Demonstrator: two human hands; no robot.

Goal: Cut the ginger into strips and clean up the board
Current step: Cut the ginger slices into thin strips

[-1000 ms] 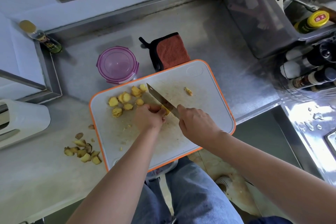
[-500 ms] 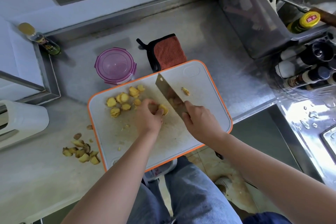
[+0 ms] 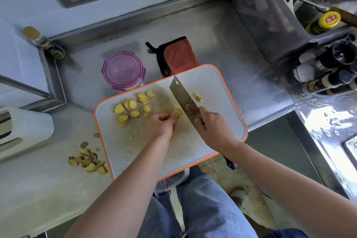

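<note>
Several pale-yellow ginger slices (image 3: 133, 104) dot the board (image 3: 222, 87); left hand (image 3: 160, 127) pinches a chunk (image 3: 178, 113), right hand (image 3: 214, 129) grips cleaver (image 3: 181, 92).

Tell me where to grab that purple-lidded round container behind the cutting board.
Come from above and spread the grip across the top of the container, on the rim between its latch tabs. It stands upright with the lid facing up, and the cutting board sits close on its near side.
</note>
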